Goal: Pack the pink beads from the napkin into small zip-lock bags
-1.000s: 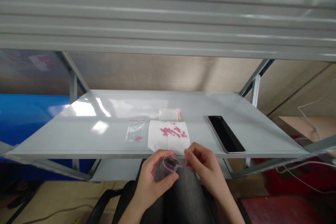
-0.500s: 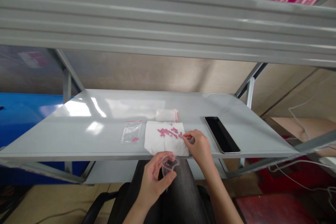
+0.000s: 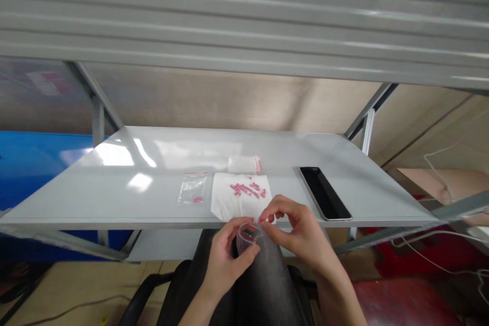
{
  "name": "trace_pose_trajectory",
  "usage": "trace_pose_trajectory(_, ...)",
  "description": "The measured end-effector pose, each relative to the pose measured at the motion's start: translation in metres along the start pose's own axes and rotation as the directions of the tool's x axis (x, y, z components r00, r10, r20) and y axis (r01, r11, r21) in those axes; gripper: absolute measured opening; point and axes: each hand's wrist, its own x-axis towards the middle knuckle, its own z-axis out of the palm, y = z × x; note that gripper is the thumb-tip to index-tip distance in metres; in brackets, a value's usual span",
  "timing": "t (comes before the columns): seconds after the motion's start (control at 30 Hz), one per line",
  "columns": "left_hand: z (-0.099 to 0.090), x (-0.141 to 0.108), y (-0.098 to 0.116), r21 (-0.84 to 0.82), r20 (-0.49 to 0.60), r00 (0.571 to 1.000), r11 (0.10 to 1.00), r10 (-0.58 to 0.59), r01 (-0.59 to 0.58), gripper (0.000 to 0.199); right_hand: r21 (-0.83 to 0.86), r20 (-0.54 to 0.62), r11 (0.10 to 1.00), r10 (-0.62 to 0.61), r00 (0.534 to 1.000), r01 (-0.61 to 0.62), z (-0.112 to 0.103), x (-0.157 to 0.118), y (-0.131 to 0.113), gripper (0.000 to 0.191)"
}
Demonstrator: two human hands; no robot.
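My left hand [image 3: 226, 257] holds a clear plastic cup [image 3: 249, 237] by its sides, below the table's front edge. At the cup's right rim, my right hand [image 3: 296, 226] has its thumb and forefinger pinched together; whatever is between the fingertips is too small to make out. Behind the hands lies a white paper sheet [image 3: 229, 206] with several pink pellets [image 3: 244, 189] scattered over its upper part. Left of the paper is a clear zip bag [image 3: 189, 187] with a few pink pellets in its lower right corner.
More clear bags [image 3: 244, 164] with red edges lie behind the paper. A black phone-like device [image 3: 324, 192] rests to the right on the grey table [image 3: 114, 193]. A thick metal shelf beam [image 3: 244, 25] crosses above, and slanted struts stand at both sides.
My right hand has moved from the pellets at the paper's right side down to the cup's rim. My left hand still holds the cup. The view has tilted slightly down.
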Motion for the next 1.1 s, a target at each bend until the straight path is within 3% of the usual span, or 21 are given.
trace_pose_trajectory(0.07,0.001,0.001,0.002,-0.005,0.010,1.000,1.000,0.007,-0.006,0.035,0.017,0.068,1.000,-0.006,0.998,0.005,0.002,-0.001,-0.009,0.010)
trace_pose_trajectory(0.17,0.001,0.001,0.001,-0.018,0.015,1.000,1.000,-0.001,0.001,0.036,0.027,0.100,0.999,0.018,0.995,-0.021,0.003,0.001,-0.002,0.012)
trace_pose_trajectory(0.27,0.002,-0.001,-0.001,-0.018,0.001,1.000,1.000,-0.017,0.017,0.038,-0.050,-0.086,0.998,0.031,0.996,-0.036,0.001,0.008,0.023,0.016)
trace_pose_trajectory(0.37,0.002,-0.004,-0.004,-0.030,-0.022,0.999,0.999,-0.029,0.028,0.039,-0.253,-0.290,0.965,-0.004,0.957,-0.073,0.002,0.017,0.049,0.018)
trace_pose_trajectory(0.5,0.003,-0.005,-0.004,-0.033,-0.040,0.999,0.999,-0.026,0.025,0.039,-0.347,-0.295,0.935,-0.037,0.955,-0.071,0.012,0.026,0.069,0.013)
trace_pose_trajectory(0.73,0.002,-0.005,-0.001,-0.028,-0.053,0.998,0.999,-0.023,0.022,0.039,-0.389,-0.276,0.920,-0.071,0.958,-0.043,0.027,0.029,0.075,0.010)
trace_pose_trajectory(0.87,0.001,-0.006,-0.001,-0.019,-0.052,0.998,0.999,-0.027,0.026,0.037,-0.344,-0.279,0.939,-0.085,0.957,-0.016,0.025,0.030,0.070,0.010)
trace_pose_trajectory(0.97,0.001,-0.005,0.000,-0.006,-0.031,0.999,0.999,-0.034,0.034,0.037,-0.276,-0.271,0.961,-0.097,0.958,0.020,0.017,0.023,0.051,0.010)
trace_pose_trajectory(1.03,0.002,-0.005,0.001,-0.011,-0.027,0.999,0.999,-0.038,0.038,0.038,-0.137,-0.184,0.988,-0.097,0.978,0.072,0.011,0.015,0.031,0.008)
trace_pose_trajectory(1.1,0.003,-0.005,0.003,-0.032,-0.022,0.999,0.999,-0.036,0.036,0.038,0.028,-0.022,0.994,-0.109,0.994,0.110,0.007,0.007,0.010,0.006)
